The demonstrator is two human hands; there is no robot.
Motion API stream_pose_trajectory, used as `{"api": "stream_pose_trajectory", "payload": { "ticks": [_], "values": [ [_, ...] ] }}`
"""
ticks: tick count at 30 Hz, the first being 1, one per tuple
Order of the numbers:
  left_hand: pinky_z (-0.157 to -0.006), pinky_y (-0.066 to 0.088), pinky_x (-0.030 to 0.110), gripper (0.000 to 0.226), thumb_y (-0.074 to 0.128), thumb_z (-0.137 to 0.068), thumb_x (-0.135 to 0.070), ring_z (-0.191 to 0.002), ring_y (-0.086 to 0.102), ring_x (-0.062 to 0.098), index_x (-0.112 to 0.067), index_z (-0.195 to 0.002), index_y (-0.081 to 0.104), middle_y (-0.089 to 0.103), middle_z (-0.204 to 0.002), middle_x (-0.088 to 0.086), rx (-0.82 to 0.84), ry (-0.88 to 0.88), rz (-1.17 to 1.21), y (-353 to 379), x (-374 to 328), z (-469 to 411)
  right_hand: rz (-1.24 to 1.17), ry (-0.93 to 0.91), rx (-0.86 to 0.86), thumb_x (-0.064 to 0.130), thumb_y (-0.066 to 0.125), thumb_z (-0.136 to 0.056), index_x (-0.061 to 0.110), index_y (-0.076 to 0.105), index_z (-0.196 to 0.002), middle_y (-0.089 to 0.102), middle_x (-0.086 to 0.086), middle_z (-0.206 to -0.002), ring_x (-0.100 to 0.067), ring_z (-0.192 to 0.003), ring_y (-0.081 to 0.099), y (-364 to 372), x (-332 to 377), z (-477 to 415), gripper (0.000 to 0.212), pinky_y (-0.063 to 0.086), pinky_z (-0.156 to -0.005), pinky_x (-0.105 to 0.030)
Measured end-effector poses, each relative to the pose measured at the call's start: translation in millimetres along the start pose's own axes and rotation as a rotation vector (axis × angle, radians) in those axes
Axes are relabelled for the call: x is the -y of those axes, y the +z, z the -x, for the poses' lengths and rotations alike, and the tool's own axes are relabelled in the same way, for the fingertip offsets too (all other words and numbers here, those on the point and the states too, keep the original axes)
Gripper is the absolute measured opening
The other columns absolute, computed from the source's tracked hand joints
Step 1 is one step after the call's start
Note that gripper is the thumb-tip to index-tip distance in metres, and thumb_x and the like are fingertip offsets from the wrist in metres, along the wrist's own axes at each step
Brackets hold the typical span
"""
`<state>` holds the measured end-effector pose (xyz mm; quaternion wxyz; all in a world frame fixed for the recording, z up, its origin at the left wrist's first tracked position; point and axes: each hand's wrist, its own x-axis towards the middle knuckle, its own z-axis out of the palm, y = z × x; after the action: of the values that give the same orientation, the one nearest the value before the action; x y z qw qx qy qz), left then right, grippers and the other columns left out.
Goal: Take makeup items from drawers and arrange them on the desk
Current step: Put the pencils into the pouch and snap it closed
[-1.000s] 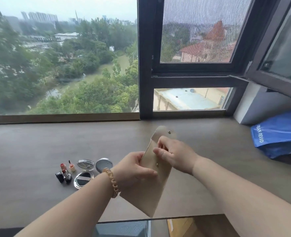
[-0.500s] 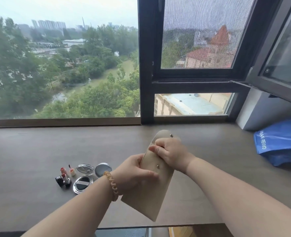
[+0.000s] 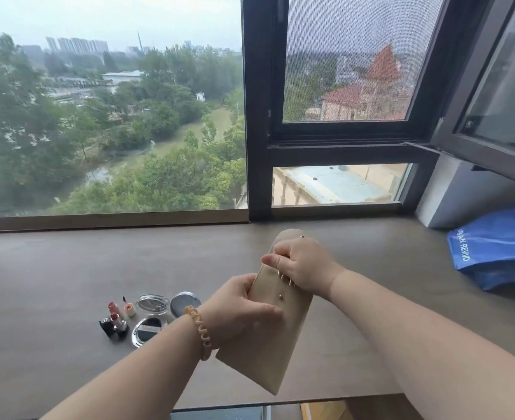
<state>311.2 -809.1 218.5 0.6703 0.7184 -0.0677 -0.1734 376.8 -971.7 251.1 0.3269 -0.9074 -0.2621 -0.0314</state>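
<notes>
Head view, both hands (image 3: 244, 307) gripping pouch (image 3: 268, 344)

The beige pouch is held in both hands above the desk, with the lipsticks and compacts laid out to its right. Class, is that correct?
Not quite. The head view shows the lipsticks and compacts to the left of the beige pouch, not the right. Both hands, left and right, do hold it above the desk.

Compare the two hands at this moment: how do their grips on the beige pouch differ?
The left hand wraps the beige pouch around its middle, thumb across the front below the snap; the right hand is at the pouch's open top, fingers tucked into the mouth under the raised flap. The left wrist wears a beaded bracelet; the right wrist is bare. Both hold the pouch in the air above the desk.
</notes>
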Motion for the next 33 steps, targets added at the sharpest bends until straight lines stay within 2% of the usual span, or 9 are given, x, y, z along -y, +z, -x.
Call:
{"api": "stream_pose_trajectory", "payload": {
  "ticks": [3,9,13,18,20,23,27,30,33],
  "values": [
    [-0.086,0.053,0.050,0.058,0.082,-0.056,-0.023,-0.088,0.068,0.029,-0.004,-0.108,0.063,0.071,-0.100,0.015,0.013,-0.006,0.032,-1.1,1.0,2.4,-0.074,0.026,0.006,0.045,0.061,-0.083,0.006,0.058,-0.061,0.063,-0.010,-0.064,-0.024,-0.062,0.059,2.9,0.5,-2.6,0.045,0.050,-0.065,-0.040],
    [-0.086,0.054,0.045,0.060,0.083,-0.055,-0.023,-0.090,0.066,0.026,-0.006,-0.109,0.063,0.071,-0.101,0.012,0.060,-0.033,0.028,-8.6,7.4,8.0,-0.113,0.154,-0.075,0.041,0.068,-0.081,0.016,0.047,-0.049,0.044,0.007,-0.045,-0.007,-0.043,0.039,-20.2,-5.7,-13.8,0.046,0.036,-0.051,-0.026],
    [-0.082,0.055,0.041,0.058,0.081,-0.060,-0.017,-0.089,0.067,0.027,-0.002,-0.112,0.061,0.070,-0.101,0.014,0.051,-0.059,0.083,-8.9,16.5,10.4,-0.025,0.220,-0.002,0.056,0.045,-0.089,0.013,0.059,-0.071,0.060,-0.002,-0.070,-0.020,-0.068,0.056,-17.9,-9.3,-16.0,0.049,0.042,-0.065,-0.035],
    [-0.076,0.057,0.038,0.045,0.075,-0.064,-0.009,-0.084,0.068,0.024,-0.003,-0.107,0.062,0.072,-0.095,0.011,-0.041,-0.122,0.199,-1.8,41.6,9.3,-0.223,0.561,-0.509,0.050,0.046,-0.091,0.014,0.057,-0.110,0.057,-0.008,-0.111,-0.024,-0.100,0.054,21.1,-37.1,7.0,0.042,0.038,-0.082,-0.030],
    [-0.074,0.056,0.036,0.042,0.073,-0.066,-0.010,-0.083,0.068,0.025,-0.004,-0.106,0.062,0.072,-0.095,0.012,-0.066,-0.174,0.258,2.6,58.6,8.2,-0.452,0.787,-0.382,0.051,0.051,-0.088,0.014,0.053,-0.114,0.060,-0.008,-0.113,-0.027,-0.099,0.057,52.3,-52.6,25.4,0.045,0.042,-0.081,-0.034],
    [-0.067,0.055,0.032,0.030,0.063,-0.070,-0.004,-0.076,0.068,0.022,-0.006,-0.101,0.063,0.072,-0.089,0.011,-0.107,-0.309,0.279,12.5,87.4,2.2,-0.889,0.948,-0.122,0.034,0.061,-0.086,0.016,0.046,-0.115,0.063,-0.008,-0.097,-0.021,-0.071,0.059,90.0,-60.3,53.1,0.037,0.044,-0.060,-0.028],
    [-0.071,0.054,0.031,0.032,0.059,-0.068,-0.007,-0.078,0.066,0.017,-0.012,-0.100,0.061,0.070,-0.088,0.003,-0.192,-0.468,0.097,24.1,126.7,-14.2,-0.746,0.936,-0.085,0.004,0.066,-0.078,0.022,0.045,-0.123,0.064,-0.010,-0.104,-0.023,-0.089,0.063,126.5,-83.7,68.3,0.053,0.047,-0.069,-0.030],
    [-0.078,0.050,0.027,0.025,0.065,-0.072,-0.022,-0.087,0.062,0.015,-0.021,-0.094,0.053,0.064,-0.092,-0.004,-0.241,-0.493,-0.292,24.0,148.0,-28.7,-0.663,0.902,-0.107,-0.003,0.060,-0.077,0.024,0.048,-0.123,0.064,-0.003,-0.099,-0.014,-0.085,0.062,139.3,-95.3,63.5,0.054,0.045,-0.064,-0.025],
    [-0.074,0.045,0.025,0.030,0.065,-0.072,-0.030,-0.085,0.060,0.015,-0.022,-0.097,0.050,0.063,-0.093,-0.006,-0.326,-0.495,-0.426,24.5,156.7,-40.1,-0.550,0.824,-0.074,-0.003,0.058,-0.076,0.027,0.048,-0.124,0.061,0.006,-0.105,-0.009,-0.091,0.060,149.1,-103.4,51.9,0.058,0.045,-0.068,-0.023]
  ]
}}
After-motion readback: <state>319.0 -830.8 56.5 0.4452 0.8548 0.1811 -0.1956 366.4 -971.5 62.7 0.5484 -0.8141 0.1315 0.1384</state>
